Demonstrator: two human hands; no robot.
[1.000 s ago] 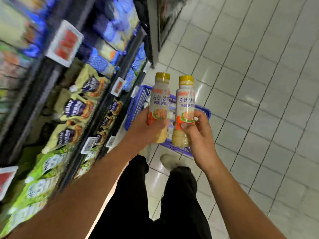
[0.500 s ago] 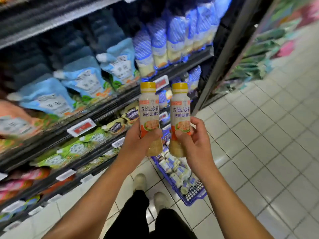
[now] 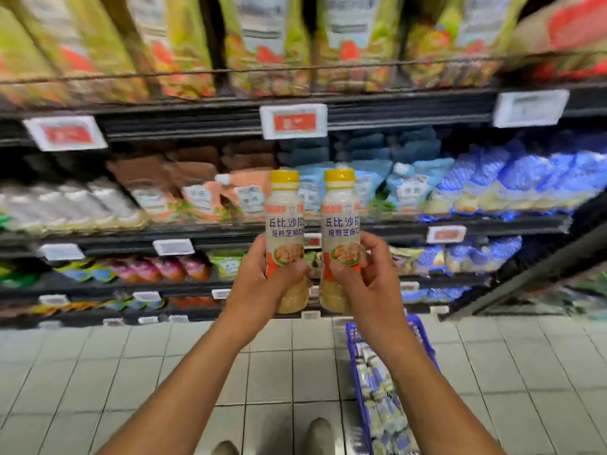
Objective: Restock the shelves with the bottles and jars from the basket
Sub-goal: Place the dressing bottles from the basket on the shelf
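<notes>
While your left grip (image 3: 259, 284) and right grip (image 3: 368, 284) each curl low round the left bottle (image 3: 284, 221) and right bottle (image 3: 341, 221), upright at 12 o'clock before the shelves (image 3: 377, 119), basket (image 3: 423, 338) at 5 o'clock, either could tip against the blurred, seemingly packed pouches (image 3: 407, 192).

Both bare forearms (image 3: 184, 382) enter from the bottom edge, converging at frame centre; left hand (image 3: 259, 284) grips left bottle (image 3: 284, 224) low down; right hand (image 3: 368, 280) grips right bottle (image 3: 340, 224) likewise, thumbs across fronts.
</notes>
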